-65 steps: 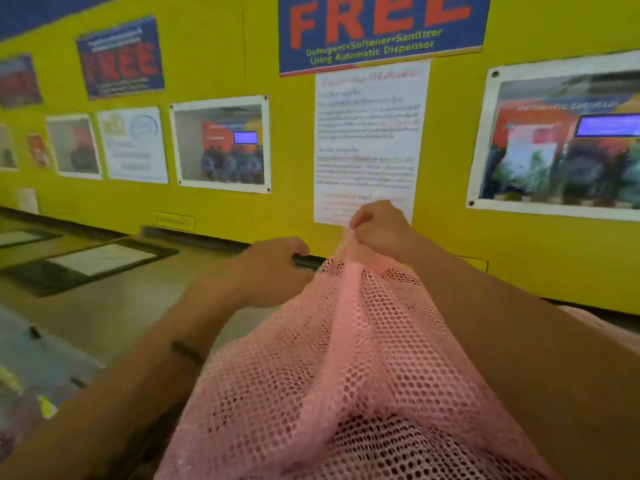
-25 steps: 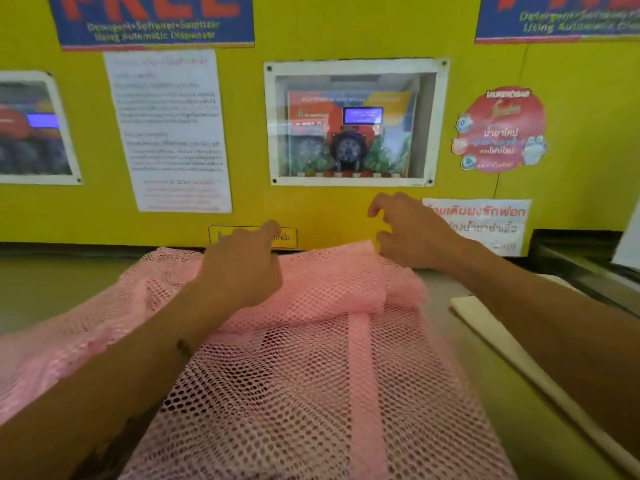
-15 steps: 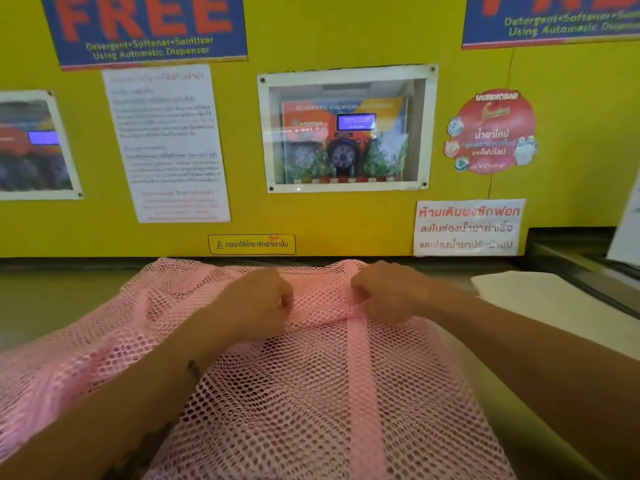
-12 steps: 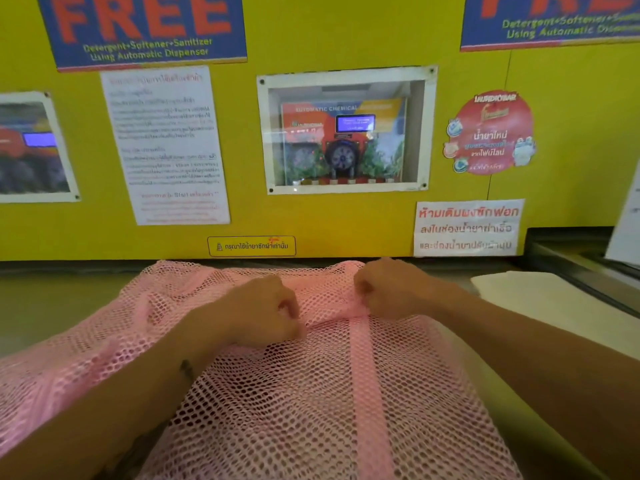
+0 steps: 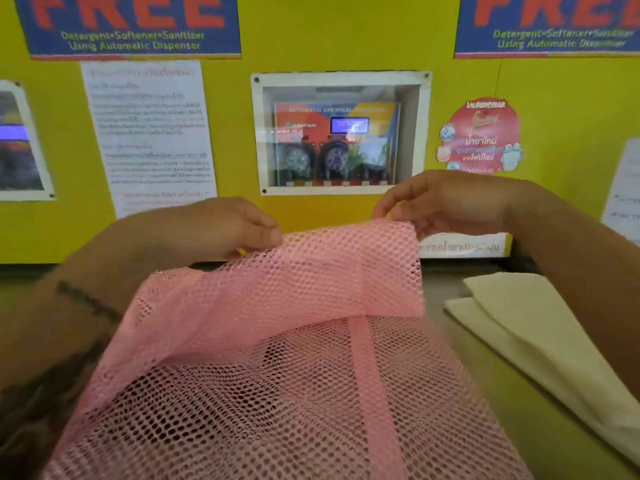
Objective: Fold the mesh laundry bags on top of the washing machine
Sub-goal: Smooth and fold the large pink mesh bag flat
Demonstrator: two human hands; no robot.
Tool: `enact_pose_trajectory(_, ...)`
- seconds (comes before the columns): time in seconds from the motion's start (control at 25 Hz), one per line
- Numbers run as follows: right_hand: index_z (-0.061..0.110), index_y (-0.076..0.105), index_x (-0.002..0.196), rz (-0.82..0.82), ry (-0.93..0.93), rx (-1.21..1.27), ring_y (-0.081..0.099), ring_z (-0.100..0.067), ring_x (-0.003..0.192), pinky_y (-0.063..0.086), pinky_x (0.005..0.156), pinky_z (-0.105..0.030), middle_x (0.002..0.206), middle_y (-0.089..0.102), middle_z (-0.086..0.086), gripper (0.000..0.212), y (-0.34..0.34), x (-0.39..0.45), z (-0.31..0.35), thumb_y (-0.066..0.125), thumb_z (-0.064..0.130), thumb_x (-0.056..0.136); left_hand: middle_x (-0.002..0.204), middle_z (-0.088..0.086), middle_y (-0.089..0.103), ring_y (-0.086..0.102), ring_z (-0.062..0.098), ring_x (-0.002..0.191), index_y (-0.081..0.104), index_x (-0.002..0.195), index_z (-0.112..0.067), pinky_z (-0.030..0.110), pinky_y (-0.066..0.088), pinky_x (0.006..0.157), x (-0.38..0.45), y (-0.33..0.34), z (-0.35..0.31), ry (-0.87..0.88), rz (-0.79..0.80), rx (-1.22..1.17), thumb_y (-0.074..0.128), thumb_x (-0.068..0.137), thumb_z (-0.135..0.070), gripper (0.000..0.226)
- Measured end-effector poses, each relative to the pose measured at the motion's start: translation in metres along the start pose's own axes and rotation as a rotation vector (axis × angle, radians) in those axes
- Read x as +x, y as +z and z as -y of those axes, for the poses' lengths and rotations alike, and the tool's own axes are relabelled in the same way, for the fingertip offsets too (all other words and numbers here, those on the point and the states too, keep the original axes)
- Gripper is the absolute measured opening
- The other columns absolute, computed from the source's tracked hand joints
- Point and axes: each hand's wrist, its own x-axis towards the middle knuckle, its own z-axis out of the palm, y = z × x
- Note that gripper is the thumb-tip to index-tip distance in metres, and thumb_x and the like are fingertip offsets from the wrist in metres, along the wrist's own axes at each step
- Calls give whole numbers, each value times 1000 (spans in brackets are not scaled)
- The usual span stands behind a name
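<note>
Left hand: the left hand (image 5: 221,225) pinched the far edge of the pink mesh laundry bag (image 5: 277,358) between thumb and curled fingers, at the left end of the raised flap.
Right hand: the right hand (image 5: 446,202) pinched the same edge at its right corner, thumb and fingertips closed on the mesh, the wrist slightly higher than the left one.
Pink mesh laundry bag: it hung between and below both hands, its far edge lifted off the surface and held taut between the two pinches; the rest spread toward the person beneath the forearms.
Flap: the lifted part doubled back over the bag's body, forming a denser pink band just under the hands.
Seam strip: a solid pink seam strip (image 5: 374,393) ran down the bag below the right hand, toward the person.
Washing machine top: the grey-green washing machine top (image 5: 540,420) showed to the right of the bag, under the right forearm.
Cream folded cloth: a cream folded cloth (image 5: 526,327) lay on that surface just right of the bag, below the right wrist; whether it touched the bag could not be told.
Dispenser window: a white-framed dispenser window (image 5: 341,133) sat in the wall beyond and between the hands.
Yellow wall: the yellow wall (image 5: 346,36) stood behind both hands.
Notice sheet: a white printed notice sheet (image 5: 149,133) hung above the left hand.
Round red sticker: a round red sticker (image 5: 481,136) sat just above the right hand.
</note>
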Motion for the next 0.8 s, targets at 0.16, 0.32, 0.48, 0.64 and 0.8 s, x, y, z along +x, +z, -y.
enact_pose_trajectory(0.16, 7, 67, 110, -66, 76, -70, 65, -22, 70, 55, 72, -29, 79, 68, -14, 20, -3, -3, -19, 57, 11, 94, 92, 7, 77, 69, 16, 79, 80, 82, -15, 27, 55, 78, -3, 2, 1, -25, 187, -249, 91, 45, -48, 51)
enact_pose_trajectory(0.32, 21, 67, 110, -37, 196, -432, 72, -20, 86, 54, 81, -35, 92, 75, -9, 22, 17, 8, -44, 60, 13, 91, 94, -3, 77, 71, 14, 89, 74, 97, -22, 28, 53, 79, 9, 17, 5, -86, 213, 141, 56, 93, -30, 20)
enact_pose_trajectory(0.48, 27, 66, 111, 1, 188, -636, 60, -5, 79, 43, 70, -23, 88, 62, 13, 24, 35, 19, -63, 63, 19, 89, 83, -13, 72, 68, 1, 79, 68, 92, -36, 26, 51, 77, 5, 33, 0, -14, 214, 450, 53, 96, -34, 16)
enact_pose_trajectory(0.64, 26, 64, 114, 25, 287, -821, 55, -12, 98, 47, 85, -31, 104, 54, 11, 26, 54, 34, -93, 63, 25, 88, 75, -22, 67, 63, -3, 68, 65, 88, -45, 25, 51, 70, -24, 63, -9, 21, 411, 482, 68, 78, -54, 14)
enact_pose_trajectory(0.8, 14, 69, 97, 26, 284, -837, 60, -12, 84, 52, 73, -33, 99, 67, -1, 16, 58, 49, -105, 60, 10, 84, 114, -32, 54, 56, 4, 103, 38, 105, -66, 40, 49, 93, -43, 104, -1, -41, 409, 661, 76, 53, -67, 65)
